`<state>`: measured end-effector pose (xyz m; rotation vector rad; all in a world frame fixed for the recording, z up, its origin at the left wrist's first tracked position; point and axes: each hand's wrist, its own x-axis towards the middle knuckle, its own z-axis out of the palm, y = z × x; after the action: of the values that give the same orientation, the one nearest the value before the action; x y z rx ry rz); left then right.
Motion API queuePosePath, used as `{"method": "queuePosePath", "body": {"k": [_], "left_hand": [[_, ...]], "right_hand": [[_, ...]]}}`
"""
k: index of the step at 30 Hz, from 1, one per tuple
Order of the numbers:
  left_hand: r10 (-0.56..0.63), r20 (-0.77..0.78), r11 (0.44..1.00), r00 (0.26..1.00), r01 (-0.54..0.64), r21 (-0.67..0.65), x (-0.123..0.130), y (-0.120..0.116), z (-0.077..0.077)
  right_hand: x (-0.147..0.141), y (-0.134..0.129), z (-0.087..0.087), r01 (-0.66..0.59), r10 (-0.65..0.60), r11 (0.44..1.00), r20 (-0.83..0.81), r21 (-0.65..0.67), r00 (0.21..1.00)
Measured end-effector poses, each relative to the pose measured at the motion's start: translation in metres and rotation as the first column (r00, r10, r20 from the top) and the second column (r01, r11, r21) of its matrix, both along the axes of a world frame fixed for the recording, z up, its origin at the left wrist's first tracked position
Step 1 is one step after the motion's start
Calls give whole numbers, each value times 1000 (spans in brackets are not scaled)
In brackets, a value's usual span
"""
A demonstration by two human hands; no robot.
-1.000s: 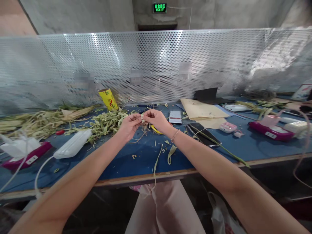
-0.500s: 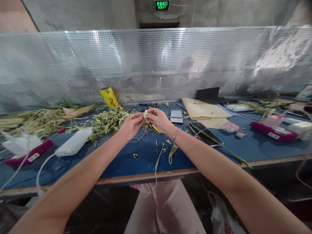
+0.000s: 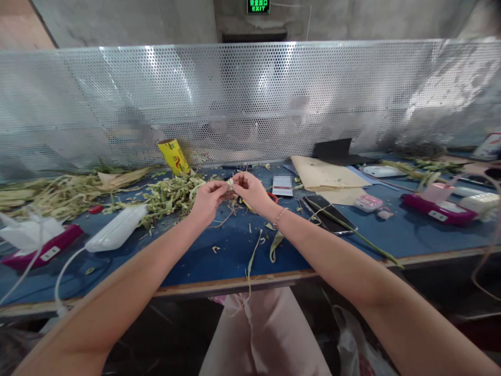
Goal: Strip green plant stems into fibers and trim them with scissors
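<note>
Over the middle of the blue table, a small pale green-white piece of plant leaf (image 3: 230, 184) is pinched between my two hands. It looks folded or knotted, though fingers cover most of it. My left hand (image 3: 209, 201) grips it from the left with thumb and forefinger. From the right, my right hand (image 3: 250, 192) closes on it with its fingertips. A heap of short green leaf pieces (image 3: 172, 197) lies just left of my left hand. Beneath my right hand, red-and-yellow handles (image 3: 271, 197) show partly, perhaps of scissors.
Long dried leaves (image 3: 78, 188) spread at the left, near a yellow can (image 3: 174, 156) and a white power bank-like block (image 3: 116, 228). At right lie brown paper (image 3: 329, 174), a phone (image 3: 329, 213) under a green stem, and a magenta power strip (image 3: 438, 209). A perforated metal screen (image 3: 250, 104) stands behind.
Both hands stay together at the pale leaf piece, with slight shifts of the fingers. The whole view has moved a little; the things on the table lie as before.
</note>
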<state>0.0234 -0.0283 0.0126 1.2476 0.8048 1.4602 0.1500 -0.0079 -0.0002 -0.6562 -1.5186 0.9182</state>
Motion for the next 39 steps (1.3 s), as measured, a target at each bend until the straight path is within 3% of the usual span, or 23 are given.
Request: {"method": "queuePosePath", "body": {"k": [4, 9, 15, 20, 25, 31, 39], "left_hand": [[-47, -8, 999, 999, 47, -24, 0, -1, 2], [100, -146, 992, 984, -87, 97, 0, -3, 4], [194, -301, 975, 934, -149, 168, -5, 2, -1], [271, -309, 952, 912, -205, 229, -4, 5, -8], [180, -160, 973, 970, -152, 173, 1, 4, -12], [102, 45, 995, 994, -103, 7, 7, -1, -7], [-87, 116, 969, 989, 111, -221, -1, 4, -1]], "right_hand": [[0, 1, 1, 1, -1, 1000, 7, 21, 1000], [1, 0, 2, -10, 6, 998, 64, 63, 998], [1, -2, -1, 35, -50, 994, 142, 104, 989], [-1, -4, 0, 115, -131, 988, 164, 106, 978], [-2, -8, 4, 171, -187, 980, 187, 96, 965], [-2, -8, 5, 170, -180, 983, 182, 70, 967], [-2, -7, 3, 87, -93, 995, 149, 47, 984]]}}
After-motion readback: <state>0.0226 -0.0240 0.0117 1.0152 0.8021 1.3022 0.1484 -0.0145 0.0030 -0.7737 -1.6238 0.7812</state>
